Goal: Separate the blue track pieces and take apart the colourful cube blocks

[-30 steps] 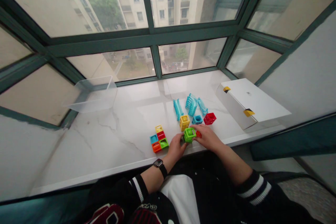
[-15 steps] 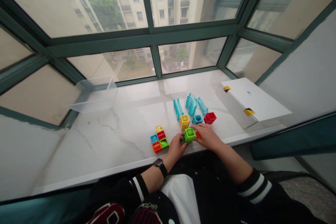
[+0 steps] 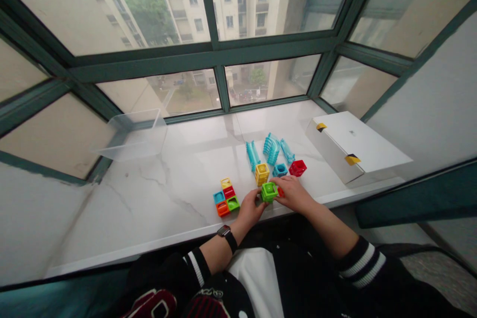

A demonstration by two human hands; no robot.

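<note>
Between my two hands is a green toy block [image 3: 269, 192] with a hollow, cup-like top. My left hand [image 3: 252, 206] grips it from the left with closed fingers. From the right, my right hand [image 3: 293, 193] has its fingers closed against the same block. A bit of a red-orange block [image 3: 280, 191] shows by my right fingers, mostly hidden; I cannot tell whether it is held. Just beyond stand a yellow block [image 3: 262, 174], a blue block [image 3: 280, 170] and a red block [image 3: 297, 168]. To the left lies a joined group of coloured blocks [image 3: 228, 192].
Clear blue track pieces [image 3: 272, 148] lie behind the blocks. A white box [image 3: 357, 144] with yellow-black tabs sits at the right. At the left is a transparent bin [image 3: 149, 141]. Green window frames [image 3: 223, 52] border the white marble-look sill [image 3: 167, 198].
Almost nothing differs. The green block and both hands keep nearly the same place, and the view has shifted very slightly.
</note>
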